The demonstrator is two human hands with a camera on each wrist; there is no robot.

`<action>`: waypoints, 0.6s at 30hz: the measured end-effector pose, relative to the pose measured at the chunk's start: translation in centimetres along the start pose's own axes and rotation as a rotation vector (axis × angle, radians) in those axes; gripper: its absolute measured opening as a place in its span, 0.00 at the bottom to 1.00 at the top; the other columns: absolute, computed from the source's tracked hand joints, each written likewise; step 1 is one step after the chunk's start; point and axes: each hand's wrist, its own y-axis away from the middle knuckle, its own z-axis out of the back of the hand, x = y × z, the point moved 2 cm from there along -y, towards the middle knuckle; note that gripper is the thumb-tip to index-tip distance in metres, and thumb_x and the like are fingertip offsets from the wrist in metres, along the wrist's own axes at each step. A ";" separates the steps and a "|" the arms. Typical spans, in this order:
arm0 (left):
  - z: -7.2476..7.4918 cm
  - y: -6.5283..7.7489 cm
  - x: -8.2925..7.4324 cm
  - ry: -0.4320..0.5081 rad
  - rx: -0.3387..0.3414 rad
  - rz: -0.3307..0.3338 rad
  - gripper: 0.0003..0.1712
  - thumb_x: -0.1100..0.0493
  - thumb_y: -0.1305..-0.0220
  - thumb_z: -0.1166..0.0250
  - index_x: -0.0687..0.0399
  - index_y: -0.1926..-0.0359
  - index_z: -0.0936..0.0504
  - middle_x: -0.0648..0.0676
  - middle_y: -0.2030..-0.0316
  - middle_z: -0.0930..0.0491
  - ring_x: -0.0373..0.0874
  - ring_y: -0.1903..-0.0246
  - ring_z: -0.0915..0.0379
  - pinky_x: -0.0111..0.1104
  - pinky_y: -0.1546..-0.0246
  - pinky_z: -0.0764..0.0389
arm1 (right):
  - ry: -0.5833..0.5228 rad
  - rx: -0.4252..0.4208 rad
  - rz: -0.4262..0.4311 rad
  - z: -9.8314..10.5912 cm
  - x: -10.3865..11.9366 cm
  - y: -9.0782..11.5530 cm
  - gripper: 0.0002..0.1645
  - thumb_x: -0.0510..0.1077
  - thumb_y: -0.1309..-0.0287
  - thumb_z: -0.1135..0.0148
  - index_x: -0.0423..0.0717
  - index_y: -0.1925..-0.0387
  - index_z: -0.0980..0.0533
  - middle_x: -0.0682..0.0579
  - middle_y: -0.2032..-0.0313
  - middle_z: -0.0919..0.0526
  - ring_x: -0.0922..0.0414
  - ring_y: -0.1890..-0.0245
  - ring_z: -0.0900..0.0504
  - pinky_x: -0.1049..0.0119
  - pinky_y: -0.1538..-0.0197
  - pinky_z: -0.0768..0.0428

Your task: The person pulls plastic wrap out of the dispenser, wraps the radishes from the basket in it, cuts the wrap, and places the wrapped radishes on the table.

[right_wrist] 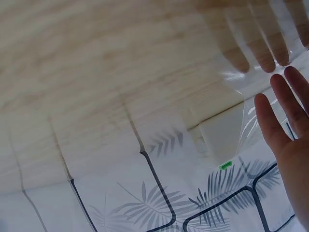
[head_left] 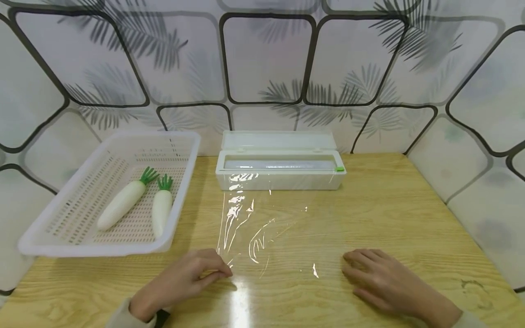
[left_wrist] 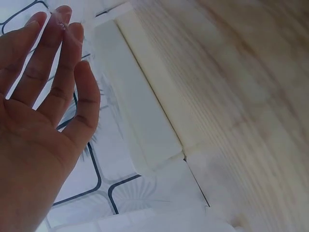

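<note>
A sheet of clear cling film (head_left: 256, 237) stretches over the wooden table from a white film dispenser box (head_left: 280, 181), whose lid stands raised. At the sheet's near left corner, my left hand (head_left: 193, 278) pinches the film between thumb and fingertips. In the left wrist view, a bit of film clings at the fingertips (left_wrist: 63, 21). My right hand (head_left: 379, 280) is by the sheet's right side, palm down, its thumb apart from the fingers. Its fingers (right_wrist: 270, 121) look nearly straight in the right wrist view, their reflection showing beside them. A film roll (head_left: 280, 164) lies inside the dispenser.
On the left stands a white plastic basket (head_left: 123, 249) with two white radishes (head_left: 123, 205) with green tops. A green slider (head_left: 339, 169) sits at the dispenser's right end. Patterned panels (head_left: 266, 59) rise behind the table (head_left: 410, 218) and along its sides.
</note>
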 end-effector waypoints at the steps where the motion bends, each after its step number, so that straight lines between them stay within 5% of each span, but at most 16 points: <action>1: 0.0 0.0 0.0 0.011 -0.004 0.001 0.11 0.72 0.40 0.30 0.53 0.61 0.11 0.45 0.64 0.14 0.33 0.63 0.20 0.22 0.61 0.21 | 0.002 0.005 -0.002 0.0 0.0 0.0 0.26 0.58 0.22 0.55 0.48 0.50 0.16 0.49 0.49 0.18 0.50 0.51 0.19 0.53 0.51 0.21; 7: 0.1 0.0 0.3 0.052 -0.034 -0.004 0.12 0.74 0.42 0.30 0.54 0.61 0.12 0.46 0.65 0.14 0.35 0.63 0.22 0.25 0.61 0.21 | 0.012 0.021 -0.003 0.2 0.2 0.1 0.25 0.59 0.22 0.55 0.49 0.56 0.16 0.49 0.53 0.17 0.51 0.55 0.19 0.53 0.54 0.21; 18: 0.3 0.4 0.0 -0.063 -0.092 0.013 0.14 0.71 0.45 0.27 0.48 0.61 0.11 0.39 0.64 0.17 0.36 0.61 0.24 0.32 0.59 0.24 | 0.017 -0.015 0.006 0.4 0.6 0.0 0.24 0.59 0.23 0.54 0.51 0.59 0.16 0.52 0.56 0.17 0.54 0.57 0.19 0.55 0.56 0.22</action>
